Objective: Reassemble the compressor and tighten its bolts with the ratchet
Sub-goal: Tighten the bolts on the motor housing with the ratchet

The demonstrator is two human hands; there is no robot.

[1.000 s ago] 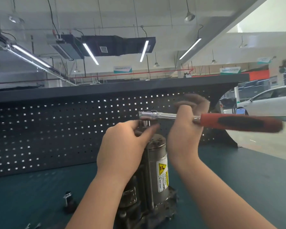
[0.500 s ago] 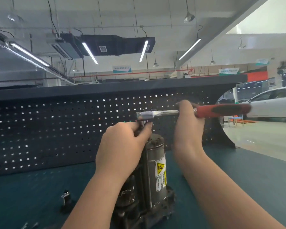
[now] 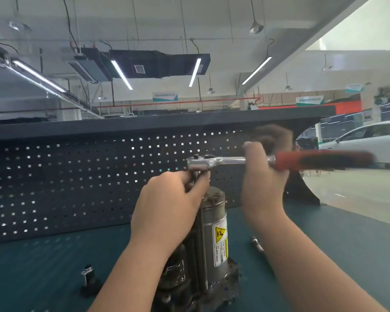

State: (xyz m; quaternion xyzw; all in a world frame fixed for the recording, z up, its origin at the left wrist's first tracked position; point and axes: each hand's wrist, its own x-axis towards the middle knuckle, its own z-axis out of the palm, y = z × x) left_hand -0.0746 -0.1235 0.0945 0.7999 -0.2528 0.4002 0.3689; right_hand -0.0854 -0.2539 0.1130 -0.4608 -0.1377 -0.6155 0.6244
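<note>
Right hand [image 3: 262, 188] grips ratchet [image 3: 232, 162] above "Do NOT touch"-labelled compressor [image 3: 213, 230].

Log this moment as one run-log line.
step: tightening bolt | left hand: pinches socket under ratchet head | right hand: grips ratchet shaft | compressor: upright on bench

The ratchet [image 3: 279, 162] handle swings back toward the right after half a second pointing farther away, the right hand [image 3: 262, 176] sliding with it, blurred. A small metal piece [image 3: 257, 243] now shows beside the compressor [image 3: 212, 233].
</note>
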